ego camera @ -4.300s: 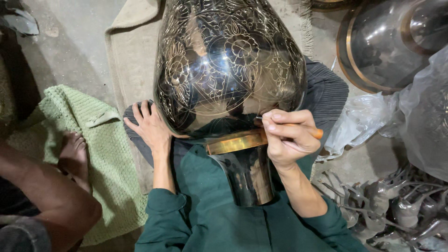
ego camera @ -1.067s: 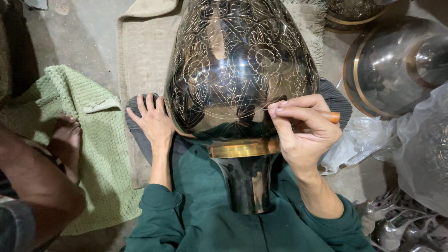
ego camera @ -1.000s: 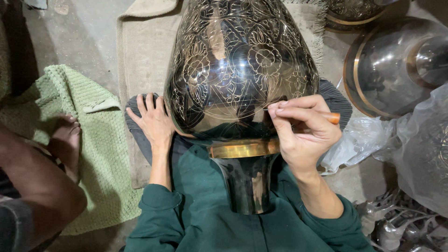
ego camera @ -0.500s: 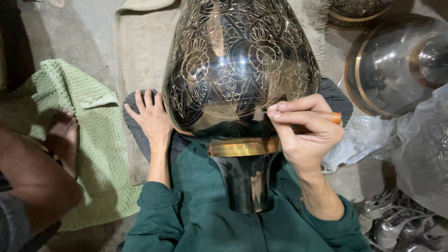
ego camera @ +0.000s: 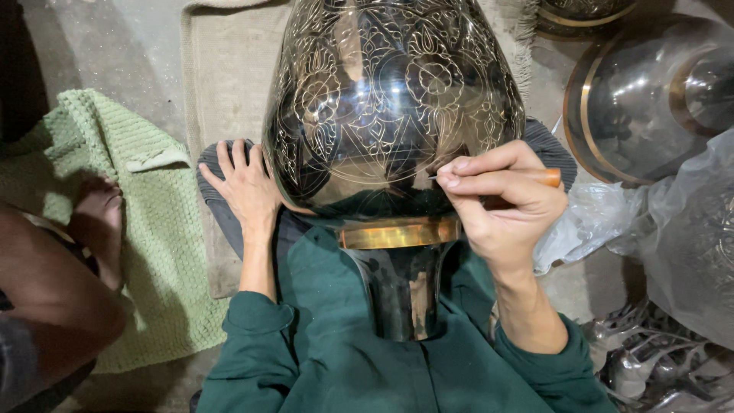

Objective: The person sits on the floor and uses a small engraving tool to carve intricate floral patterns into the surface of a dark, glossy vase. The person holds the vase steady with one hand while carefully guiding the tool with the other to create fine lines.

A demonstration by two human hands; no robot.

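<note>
Two hands work the engraved black metal vase (ego camera: 394, 115) lying in the lap: left hand (ego camera: 246, 190), fingers spread, braces its flank, while right hand (ego camera: 501, 203) pinches the wooden-handled graver (ego camera: 535, 177), best guided in short, light, steady strokes.

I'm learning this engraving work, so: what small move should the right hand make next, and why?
Probably draw the engraving tool a short stroke along the bare dark band of the vase. The right hand has its tip on the metal just below the finished floral pattern, and the left hand braces the vase's side.
</note>
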